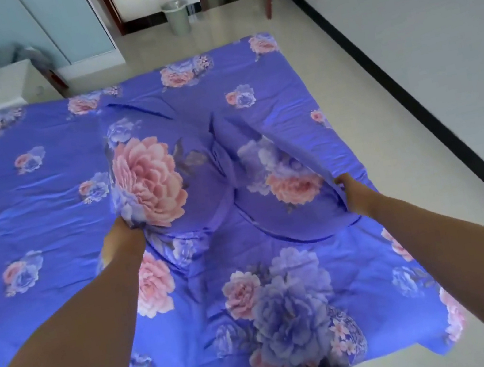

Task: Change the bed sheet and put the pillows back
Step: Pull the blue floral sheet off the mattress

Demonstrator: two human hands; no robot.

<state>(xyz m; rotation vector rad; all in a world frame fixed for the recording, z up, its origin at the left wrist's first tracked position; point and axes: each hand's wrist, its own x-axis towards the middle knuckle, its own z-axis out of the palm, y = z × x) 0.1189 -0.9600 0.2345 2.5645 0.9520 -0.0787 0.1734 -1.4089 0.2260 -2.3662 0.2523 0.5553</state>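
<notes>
— Blue floral bed sheet point(42, 192): spread over the bed, lightly creased. Pillows?
— Two, matching print. Left hand point(122, 235) grips left pillow point(152, 179); right hand point(353, 196) grips right pillow point(282, 182), both above the sheet.

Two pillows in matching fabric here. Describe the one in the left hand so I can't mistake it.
On the blue floral bed sheet, two pillows lie mid-bed. The left hand grips the left pillow; it shows one huge pink peony, while the right pillow shows mixed lilac-and-pink blooms.
</notes>
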